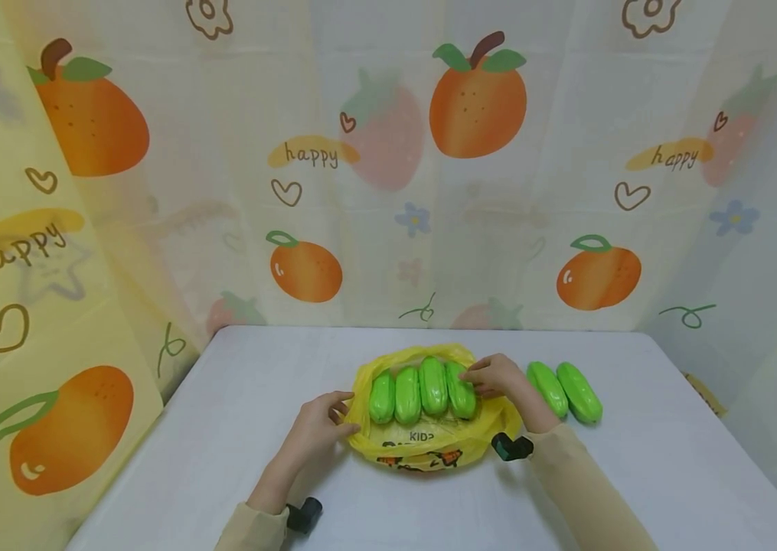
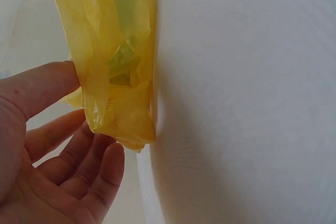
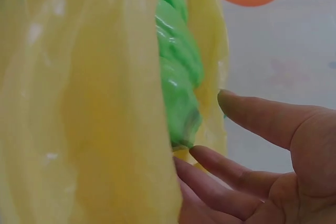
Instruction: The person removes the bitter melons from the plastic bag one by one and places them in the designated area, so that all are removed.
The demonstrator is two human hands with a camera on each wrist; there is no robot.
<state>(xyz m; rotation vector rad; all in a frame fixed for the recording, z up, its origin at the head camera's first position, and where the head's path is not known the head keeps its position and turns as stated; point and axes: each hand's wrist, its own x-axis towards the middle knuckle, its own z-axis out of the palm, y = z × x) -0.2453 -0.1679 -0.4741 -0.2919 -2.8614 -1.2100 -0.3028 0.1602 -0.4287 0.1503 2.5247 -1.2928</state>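
A yellow plastic bag (image 1: 429, 458) lies on the table with its mouth spread wide. Several shiny green toy cucumbers (image 1: 407, 394) sit side by side in it. At the bag's left rim is my left hand (image 1: 317, 422); its thumb and loosely bent fingers touch the plastic without a visible pinch, as the left wrist view shows. Over the bag's right side, my right hand (image 1: 496, 375) has its fingertips by the rightmost cucumber (image 3: 178, 98). In the right wrist view its thumb stands apart from the fingers, and the bag wall hides some fingertips.
Two more green cucumbers (image 1: 579, 392) lie on the white table (image 1: 643, 474), right of the bag and close to the right forearm. A fruit-printed curtain (image 1: 388, 229) hangs behind the table and along both sides.
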